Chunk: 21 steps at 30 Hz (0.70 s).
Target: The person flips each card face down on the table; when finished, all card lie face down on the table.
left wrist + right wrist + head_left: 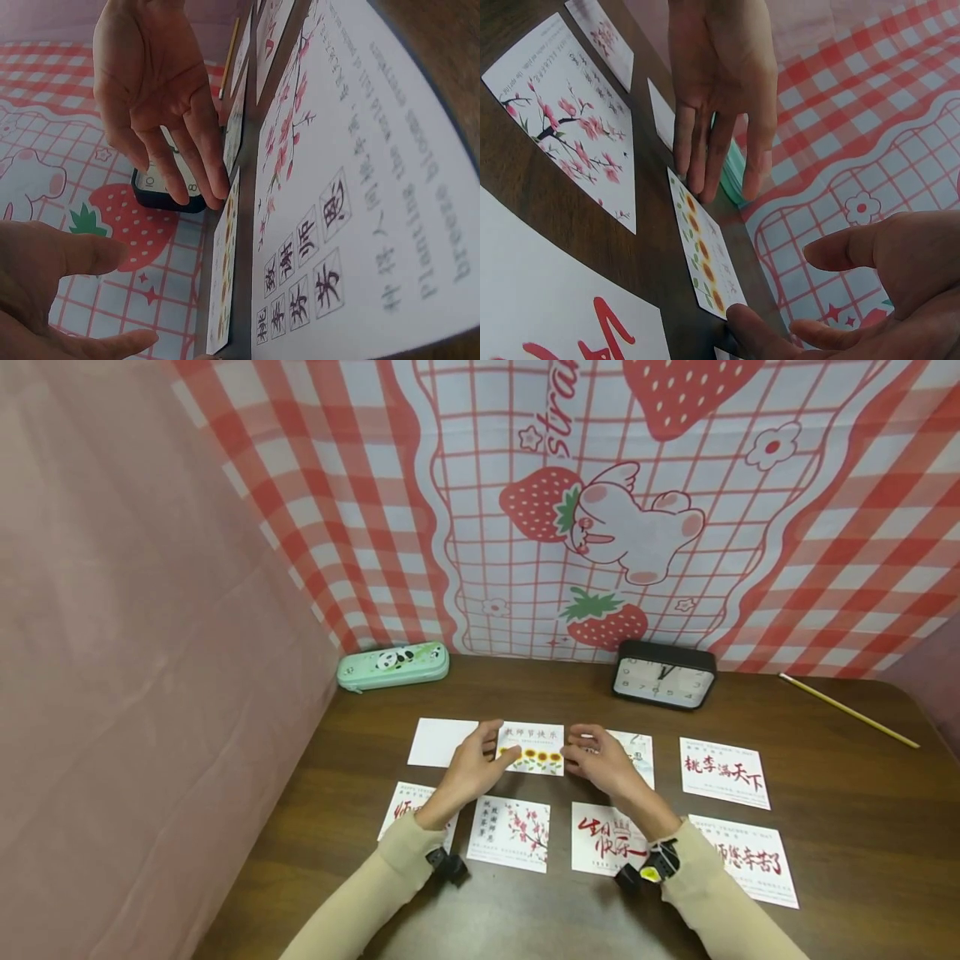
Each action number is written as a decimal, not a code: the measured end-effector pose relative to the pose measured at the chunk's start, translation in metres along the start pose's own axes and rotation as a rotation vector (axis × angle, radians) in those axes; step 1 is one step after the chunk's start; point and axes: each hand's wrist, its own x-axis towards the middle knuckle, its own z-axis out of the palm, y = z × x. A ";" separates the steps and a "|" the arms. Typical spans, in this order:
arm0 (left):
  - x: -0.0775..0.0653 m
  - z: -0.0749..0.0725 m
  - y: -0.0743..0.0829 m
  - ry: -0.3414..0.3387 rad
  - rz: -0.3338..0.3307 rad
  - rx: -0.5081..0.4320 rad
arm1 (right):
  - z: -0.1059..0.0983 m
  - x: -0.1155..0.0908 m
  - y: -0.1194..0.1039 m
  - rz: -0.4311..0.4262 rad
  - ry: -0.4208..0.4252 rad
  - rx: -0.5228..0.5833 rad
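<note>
A card with a row of sunflowers lies flat on the table between my two hands. My left hand is at its left side, thumb overlapping the card's lower left corner in the head view. At the right edge is my right hand, its fingertips close beside the card and its wrist over a red-lettered card. The right wrist view shows both hands with fingers extended and palms facing each other across the sunflower card. Nearest below the left hand lies a card with pink blossoms.
A blank white card lies left of the sunflower card, a partly covered card right of it. More red-lettered cards lie about. Behind stand a green panda pencil case and black clock; a yellow pencil lies far right.
</note>
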 end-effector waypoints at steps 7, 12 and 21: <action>-0.001 0.002 0.000 0.000 0.001 -0.019 | 0.004 -0.001 0.000 0.009 0.005 -0.004; -0.001 0.002 0.002 -0.004 0.004 -0.025 | 0.004 -0.002 0.001 0.017 0.005 0.006; -0.001 0.003 0.001 0.004 0.001 -0.030 | 0.006 -0.001 0.002 0.048 0.026 0.117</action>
